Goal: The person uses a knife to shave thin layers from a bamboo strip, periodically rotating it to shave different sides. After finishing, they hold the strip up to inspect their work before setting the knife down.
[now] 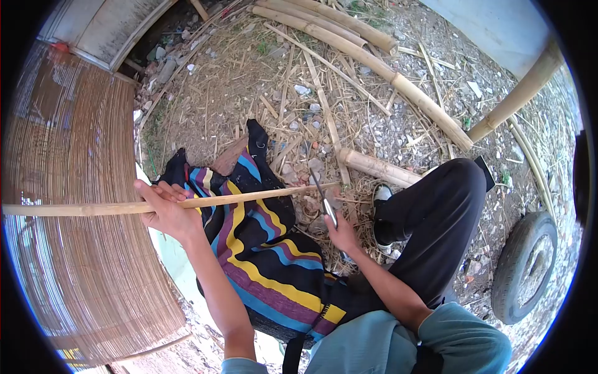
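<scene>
A long split bamboo strip point(249, 197) crosses the view from the far left edge to a thin end near the middle. My left hand point(169, 210) is closed around it, thumb pointing up. In my right hand point(342, 235) is a knife point(329, 212), gripped by its handle, with the dark narrow blade pointing up and overlapping the strip near its right end. Beneath the strip, a black cloth with yellow, purple and blue stripes point(268, 262) lies over my left leg.
Bamboo poles point(367, 59) lie at the top right, with a shorter bamboo piece point(380, 167) nearer my shoe. Slivers and stones litter the ground. A tire point(524, 268) lies at the right. A woven bamboo screen point(81, 262) stands at the left.
</scene>
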The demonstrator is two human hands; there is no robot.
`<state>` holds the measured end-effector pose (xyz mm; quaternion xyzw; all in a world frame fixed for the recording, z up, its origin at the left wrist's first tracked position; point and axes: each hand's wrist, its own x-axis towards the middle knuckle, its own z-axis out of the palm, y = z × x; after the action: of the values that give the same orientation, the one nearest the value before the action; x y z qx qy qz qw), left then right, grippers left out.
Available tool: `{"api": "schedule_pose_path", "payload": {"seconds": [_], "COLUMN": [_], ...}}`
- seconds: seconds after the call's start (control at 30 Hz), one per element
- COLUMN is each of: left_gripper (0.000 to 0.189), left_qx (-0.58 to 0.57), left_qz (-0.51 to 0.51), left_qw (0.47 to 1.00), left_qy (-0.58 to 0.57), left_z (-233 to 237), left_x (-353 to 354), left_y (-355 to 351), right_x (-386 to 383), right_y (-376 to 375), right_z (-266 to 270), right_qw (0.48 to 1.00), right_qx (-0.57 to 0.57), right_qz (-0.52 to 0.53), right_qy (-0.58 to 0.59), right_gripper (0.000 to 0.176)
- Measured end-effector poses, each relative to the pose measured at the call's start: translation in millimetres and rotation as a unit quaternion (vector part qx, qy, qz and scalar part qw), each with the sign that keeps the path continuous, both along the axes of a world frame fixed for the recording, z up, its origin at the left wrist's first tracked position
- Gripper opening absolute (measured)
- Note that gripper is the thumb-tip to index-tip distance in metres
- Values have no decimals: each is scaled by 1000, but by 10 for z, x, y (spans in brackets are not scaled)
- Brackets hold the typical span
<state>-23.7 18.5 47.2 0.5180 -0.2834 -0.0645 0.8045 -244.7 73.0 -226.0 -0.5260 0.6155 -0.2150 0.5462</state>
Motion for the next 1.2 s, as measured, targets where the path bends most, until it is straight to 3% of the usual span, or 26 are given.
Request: {"api": "schedule_pose_path", "payload": {"seconds": [0.6, 0.8, 0.9, 1.0, 1.13, 1.2], "left_gripper": [47, 48, 47, 44, 43, 43], "left_qx": [20, 35, 29, 60, 39, 54], "left_qz": [74, 89, 81, 153, 127, 169], "left_qw": [997, 995, 996, 986, 990, 983], "left_qy": [-19, -17, -3, 15, 39, 37], "left_z": [-4, 0, -24, -58, -115, -81], "left_x": [132, 128, 137, 283, 374, 297], "left_y": [-7, -20, -23, -45, -68, -106], "right_x": [73, 218, 346, 332, -112, -94], "right_y": [24, 74, 171, 355, 199, 153], "right_z": [-36, 226, 323, -417, -1226, -1215], "right_qw": [998, 998, 993, 999, 993, 991], "right_qx": [52, -18, -33, 5, 28, 26], "right_qz": [11, 27, 97, 12, 0, 3], "right_qy": [-22, -54, -53, 30, 115, 132], "right_gripper": [41, 36, 35, 37, 42, 43]}}
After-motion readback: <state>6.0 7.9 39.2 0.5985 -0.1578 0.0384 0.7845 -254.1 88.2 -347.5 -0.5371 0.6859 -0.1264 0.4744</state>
